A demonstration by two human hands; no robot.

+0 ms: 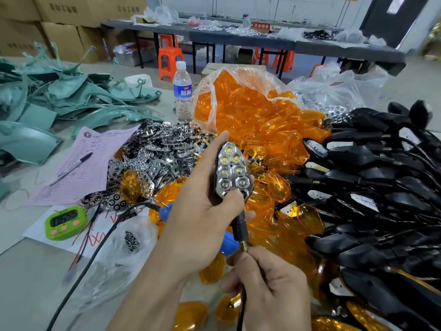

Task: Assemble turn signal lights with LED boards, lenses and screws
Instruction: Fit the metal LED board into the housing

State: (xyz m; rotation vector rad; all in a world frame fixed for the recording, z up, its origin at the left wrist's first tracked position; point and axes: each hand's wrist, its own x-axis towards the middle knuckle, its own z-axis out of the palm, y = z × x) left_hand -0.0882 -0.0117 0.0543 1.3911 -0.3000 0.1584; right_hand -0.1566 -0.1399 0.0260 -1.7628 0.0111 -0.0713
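The left hand (202,211) gripped the lamp (232,173) face-up, presumably to check its lit LEDs (229,149); the right hand (269,283) pinched the lead (243,305), steadying it.

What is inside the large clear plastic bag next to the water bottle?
Amber lenses fill the bag and spill out at its front. Whatever lies deeper under them is covered.

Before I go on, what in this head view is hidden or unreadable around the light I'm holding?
Head view only.
- Back of the turn signal light: covered by the left hand.
- Lead wire: runs through the right hand grip, then is cut off by the bottom edge.
- Timer digits: blurred.
- Pink form text: too small.
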